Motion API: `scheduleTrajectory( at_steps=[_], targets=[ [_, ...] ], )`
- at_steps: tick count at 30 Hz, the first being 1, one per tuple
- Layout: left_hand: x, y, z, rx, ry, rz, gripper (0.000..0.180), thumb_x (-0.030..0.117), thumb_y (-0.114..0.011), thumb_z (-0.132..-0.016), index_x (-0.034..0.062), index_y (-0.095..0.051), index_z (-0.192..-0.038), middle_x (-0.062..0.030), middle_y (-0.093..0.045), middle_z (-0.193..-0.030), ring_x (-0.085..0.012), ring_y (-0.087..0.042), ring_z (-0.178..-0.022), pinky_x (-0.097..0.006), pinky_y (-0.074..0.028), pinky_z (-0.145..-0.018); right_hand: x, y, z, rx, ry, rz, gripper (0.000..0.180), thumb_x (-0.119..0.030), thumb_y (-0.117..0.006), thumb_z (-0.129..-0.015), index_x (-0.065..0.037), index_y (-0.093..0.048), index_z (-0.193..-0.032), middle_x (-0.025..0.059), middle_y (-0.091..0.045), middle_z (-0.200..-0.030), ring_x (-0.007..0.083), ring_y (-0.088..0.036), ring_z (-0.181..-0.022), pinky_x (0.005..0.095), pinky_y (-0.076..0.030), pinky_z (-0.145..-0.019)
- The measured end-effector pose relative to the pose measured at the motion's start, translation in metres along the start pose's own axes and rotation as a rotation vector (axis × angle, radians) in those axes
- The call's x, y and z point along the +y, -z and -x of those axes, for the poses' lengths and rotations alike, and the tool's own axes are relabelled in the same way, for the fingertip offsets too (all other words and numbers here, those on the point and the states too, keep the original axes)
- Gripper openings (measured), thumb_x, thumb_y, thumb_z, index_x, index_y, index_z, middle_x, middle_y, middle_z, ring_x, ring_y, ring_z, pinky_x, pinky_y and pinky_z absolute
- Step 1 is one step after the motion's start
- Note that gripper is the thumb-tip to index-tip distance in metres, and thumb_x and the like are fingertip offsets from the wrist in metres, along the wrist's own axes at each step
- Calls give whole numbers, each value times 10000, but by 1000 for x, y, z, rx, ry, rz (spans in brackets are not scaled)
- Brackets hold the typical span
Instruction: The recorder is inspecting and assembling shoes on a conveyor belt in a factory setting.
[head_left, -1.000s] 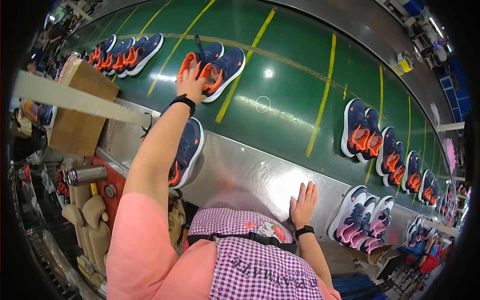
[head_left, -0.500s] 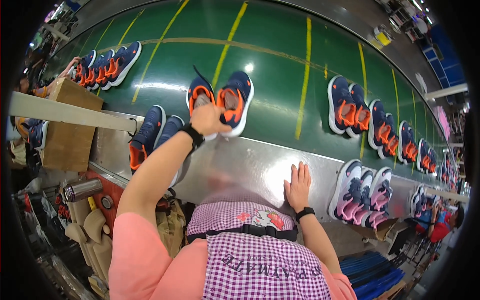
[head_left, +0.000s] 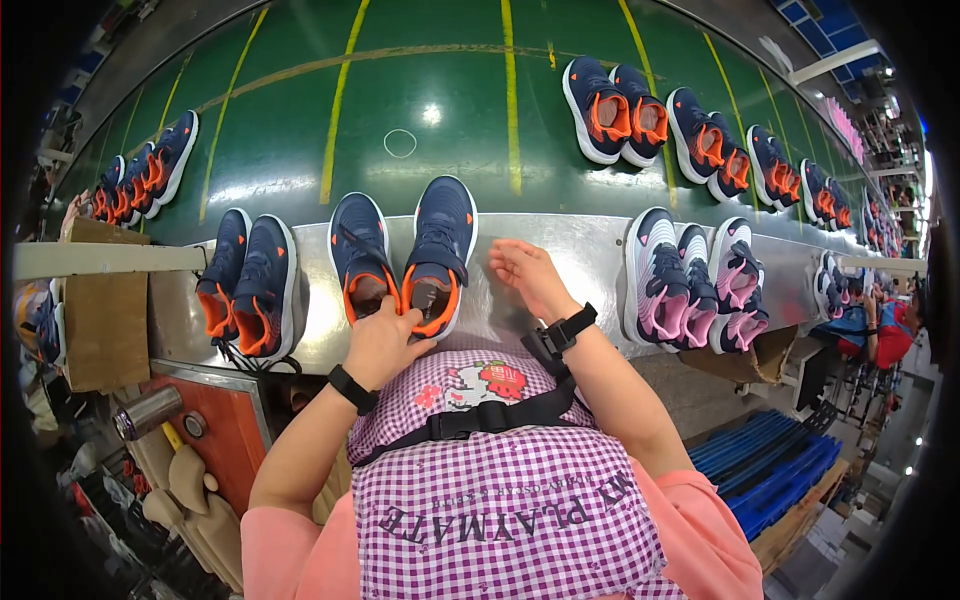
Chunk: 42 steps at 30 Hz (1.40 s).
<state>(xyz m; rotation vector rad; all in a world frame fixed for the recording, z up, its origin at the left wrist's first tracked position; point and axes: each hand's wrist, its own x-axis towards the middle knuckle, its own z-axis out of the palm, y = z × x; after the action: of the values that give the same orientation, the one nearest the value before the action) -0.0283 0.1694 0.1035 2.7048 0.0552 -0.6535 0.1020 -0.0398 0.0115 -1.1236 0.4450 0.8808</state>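
A pair of navy sneakers with orange linings stands on the metal ledge right in front of me, toes pointing away: a left shoe [head_left: 358, 240] and a right shoe [head_left: 443, 225]. My left hand [head_left: 385, 345] is closed on the heel collars of both, fingers hooked in at the openings. To their right, my right hand [head_left: 532, 277] hovers over the ledge with fingers loosely apart and nothing in it. Another navy and orange pair [head_left: 262, 285] sits on the ledge to the left, dark laces hanging off its near side.
Beyond the ledge runs a green conveyor belt [head_left: 460, 110] with yellow lines and a thin white ring [head_left: 400, 143]. More navy pairs [head_left: 608, 110] stand along it. Pink-lined sneakers [head_left: 660, 285] are on the ledge at right. A cardboard box [head_left: 105, 300] and pale rail [head_left: 110, 257] are at left.
My left hand has brought the navy pair off the belt onto the metal ledge, nearer to me. My right hand has lifted from the ledge and moved left toward the pair.
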Motion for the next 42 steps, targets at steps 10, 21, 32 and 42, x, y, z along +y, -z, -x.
scheduleTrajectory(
  at_steps=[10,21,32,42],
  targets=[
    [18,6,6,160,-86,-98,395,305,-787,-642,99,-678,-962,-102,-545,-922,-281,-526,-972,-403,-422,-806,2,-15,8,26,-145,-386,211,-163,-536,-929,-20,-564,-1082,42,-582,-860,123,-555,-759,246,-478,-657],
    [82,26,-28,260,-417,595,390,200,-725,-768,32,-584,-1091,-111,-608,-913,-261,-582,-860,-341,-462,-760,-14,-19,-28,301,114,-507,185,-171,-527,-916,-88,-530,-1080,4,-543,-779,92,-515,-664,228,-446,-572],
    [113,36,-53,5,-217,723,499,311,-853,-610,36,-523,-863,-22,-475,-607,-145,-476,-539,-300,-385,-523,-8,-48,-35,479,350,-4,275,-89,-552,-820,-5,-542,-1081,71,-598,-856,146,-560,-735,277,-450,-651],
    [84,20,-51,-293,-192,1040,260,32,-660,-832,41,-466,-1004,15,-495,-829,-55,-514,-756,-202,-442,-680,-2,-47,-17,405,453,811,238,-178,-580,-791,-78,-618,-1004,106,-600,-1033,297,-575,-948,415,-432,-833]
  ],
)
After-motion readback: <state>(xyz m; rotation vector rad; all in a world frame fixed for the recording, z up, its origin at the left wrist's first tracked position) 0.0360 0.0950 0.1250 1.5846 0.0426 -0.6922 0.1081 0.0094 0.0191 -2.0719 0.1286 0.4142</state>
